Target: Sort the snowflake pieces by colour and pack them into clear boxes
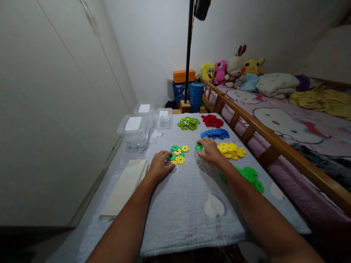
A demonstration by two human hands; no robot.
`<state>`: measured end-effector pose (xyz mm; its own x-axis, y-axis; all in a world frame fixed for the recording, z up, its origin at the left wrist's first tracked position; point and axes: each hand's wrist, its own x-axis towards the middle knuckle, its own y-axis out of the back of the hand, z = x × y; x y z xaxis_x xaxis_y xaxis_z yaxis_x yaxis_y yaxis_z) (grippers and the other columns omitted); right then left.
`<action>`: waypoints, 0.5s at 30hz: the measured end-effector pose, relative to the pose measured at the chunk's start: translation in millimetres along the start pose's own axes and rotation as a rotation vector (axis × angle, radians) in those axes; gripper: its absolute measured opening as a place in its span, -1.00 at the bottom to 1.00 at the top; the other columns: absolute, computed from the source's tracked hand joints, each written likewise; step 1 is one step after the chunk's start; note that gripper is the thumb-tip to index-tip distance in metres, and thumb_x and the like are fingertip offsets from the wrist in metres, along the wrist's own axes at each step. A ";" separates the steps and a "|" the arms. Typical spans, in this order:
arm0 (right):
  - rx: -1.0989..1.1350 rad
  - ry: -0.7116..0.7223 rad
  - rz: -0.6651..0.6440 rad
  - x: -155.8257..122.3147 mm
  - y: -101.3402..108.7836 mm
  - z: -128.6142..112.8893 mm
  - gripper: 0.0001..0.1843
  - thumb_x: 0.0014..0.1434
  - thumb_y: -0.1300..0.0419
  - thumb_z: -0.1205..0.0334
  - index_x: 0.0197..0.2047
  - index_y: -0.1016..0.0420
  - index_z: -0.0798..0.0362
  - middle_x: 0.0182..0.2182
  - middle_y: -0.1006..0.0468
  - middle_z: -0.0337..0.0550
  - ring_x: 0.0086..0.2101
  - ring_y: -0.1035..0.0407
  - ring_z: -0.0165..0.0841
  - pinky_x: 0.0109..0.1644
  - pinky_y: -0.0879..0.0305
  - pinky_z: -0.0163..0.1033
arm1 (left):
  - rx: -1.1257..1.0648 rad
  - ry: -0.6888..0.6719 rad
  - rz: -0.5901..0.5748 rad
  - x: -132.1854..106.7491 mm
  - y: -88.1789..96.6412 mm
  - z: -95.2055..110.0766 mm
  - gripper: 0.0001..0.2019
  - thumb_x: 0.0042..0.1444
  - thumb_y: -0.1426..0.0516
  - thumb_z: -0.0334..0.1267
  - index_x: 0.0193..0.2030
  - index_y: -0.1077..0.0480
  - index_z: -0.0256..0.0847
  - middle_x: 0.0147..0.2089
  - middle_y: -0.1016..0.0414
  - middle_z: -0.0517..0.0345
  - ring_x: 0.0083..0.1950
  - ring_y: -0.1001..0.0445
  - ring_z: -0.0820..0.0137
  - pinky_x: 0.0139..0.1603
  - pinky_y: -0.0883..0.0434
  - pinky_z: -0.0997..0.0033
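1. The person's right hand (210, 150) pinches a green flower-shaped disc (199, 147) between thumb and fingers, just above or at the tablecloth (186, 204); which of the two cannot be told.
2. The left hand (159, 166) is at the left edge of a small mixed cluster of flower-shaped discs (179, 160), its fingers curved around that edge and its thumb near a yellow disc. Whether these fingers grip a piece or merely rest there cannot be told.
3. The cluster, in yellow, green and blue, lies between the two hands; the pinched disc is to its right, apart from it.
4. Beside the right hand and wrist is a pile of yellow discs (231, 150). A pile of green discs (250, 176) lies nearer the person, partly hidden by the right forearm.
5. Beyond the right hand are a row of overlapping blue discs (215, 134), a red pile (212, 121) and, to the left of that, a light-green pile (188, 123).
6. On the left side of the table, a folded cream cloth (126, 186) lies near the left forearm, with clear plastic containers (134, 133) behind it.
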<state>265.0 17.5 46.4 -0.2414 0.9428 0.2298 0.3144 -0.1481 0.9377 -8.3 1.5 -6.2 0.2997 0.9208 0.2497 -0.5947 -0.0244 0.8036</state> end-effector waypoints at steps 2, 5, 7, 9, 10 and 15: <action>0.003 0.006 0.000 -19.0 17.2 21.5 -0.58 0.11 -0.22 0.23 0.06 -0.54 0.09 -0.02 -0.50 0.06 0.00 -0.31 -0.09 0.13 -0.21 -0.04 | -0.001 0.000 0.000 0.3 -0.1 -0.8 -0.59 0.01 -0.30 -0.24 0.04 -0.49 -0.18 0.10 -0.52 -0.03 0.14 -0.45 0.11 0.22 -0.34 0.06; 0.048 -0.035 -0.003 -53.0 41.6 60.1 -0.60 0.12 -0.23 0.13 0.02 -0.57 0.05 -0.09 -0.52 0.02 -0.02 -0.37 -0.10 0.14 -0.25 -0.02 | 0.000 -0.009 0.000 0.8 -0.2 -2.1 -0.61 0.01 -0.30 -0.21 0.03 -0.50 -0.16 0.09 -0.52 -0.02 0.13 -0.45 0.11 0.21 -0.34 0.06; 0.119 -0.079 -0.012 -77.4 57.4 85.4 -0.60 0.10 -0.23 0.04 -0.02 -0.59 0.01 -0.09 -0.54 -0.01 -0.01 -0.40 -0.11 0.15 -0.28 -0.03 | -0.001 -0.014 0.001 1.1 -0.3 -2.8 -0.61 0.01 -0.30 -0.21 0.02 -0.50 -0.16 0.08 -0.52 -0.02 0.12 -0.46 0.11 0.22 -0.34 0.05; 0.159 -0.173 -0.033 -101.6 71.6 106.6 -0.53 0.08 -0.22 -0.06 -0.03 -0.60 0.01 -0.08 -0.54 0.00 -0.03 -0.43 -0.09 0.14 -0.32 -0.02 | -0.006 -0.016 0.000 1.2 -0.5 -3.4 -0.61 0.01 -0.30 -0.21 0.01 -0.50 -0.17 0.08 -0.52 -0.03 0.13 -0.46 0.11 0.22 -0.33 0.05; 0.171 -0.226 -0.051 -113.1 77.4 114.9 -0.50 0.07 -0.22 -0.11 -0.03 -0.61 0.01 -0.08 -0.55 0.00 -0.03 -0.45 -0.08 0.13 -0.34 -0.02 | -0.007 -0.014 0.000 1.3 -0.7 -3.7 -0.61 0.01 -0.30 -0.21 0.01 -0.50 -0.17 0.09 -0.52 -0.03 0.13 -0.46 0.11 0.22 -0.34 0.05; 0.192 -0.396 -0.077 -157.9 85.9 136.7 -0.44 0.03 -0.18 -0.18 -0.03 -0.62 0.00 -0.08 -0.57 0.01 -0.03 -0.48 -0.05 0.08 -0.42 -0.04 | -0.009 0.000 -0.008 1.5 -1.2 -4.2 -0.61 0.02 -0.29 -0.20 0.02 -0.49 -0.19 0.11 -0.52 -0.06 0.14 -0.44 0.09 0.23 -0.32 0.03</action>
<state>455.7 -103.2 55.0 0.0872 0.9962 0.0086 0.4831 -0.0499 0.8741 -10.2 4.5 -9.1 0.3044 0.9208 0.2438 -0.5990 -0.0139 0.8007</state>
